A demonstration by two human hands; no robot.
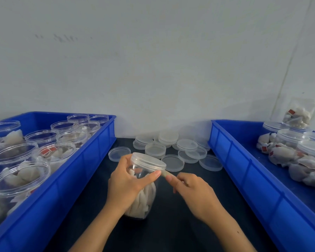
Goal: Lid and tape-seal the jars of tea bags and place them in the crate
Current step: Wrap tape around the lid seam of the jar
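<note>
A short strip of tape [164,173] is pinched between thumb and forefinger of the right hand [193,192], its far end pressed by the left thumb against the rim of the lid [147,160]. The fingers of the left hand [127,182] are curled round the upper body of one clear jar [141,195], which is held tilted, lid toward 1 o'clock, over the dark table [171,224] at the centre of the view. White tea bags [144,200] are seen packed in the jar's lower half.

Toward 12 o'clock from the hands, a loose heap of clear spare lids [171,148] lies on the table; about a dozen can be made out, some stacked, so an exact count cannot be given.

At 9 o'clock a blue crate [71,179] is seen, holding open jars [20,179] of tea bags without lids; ten rims can be counted, though the nearest edge is cut off by the frame.

At 3 o'clock a second blue crate [244,171] is seen. In it, lidded jars [291,136] are gathered at the far end, about five being distinguishable, with loose tea bags [298,168] lying beside them, too many and too overlapped to count. One clear bag of tea bags [300,113] is perched on top of the lidded jars. Two bare forearms enter from 6 o'clock.
</note>
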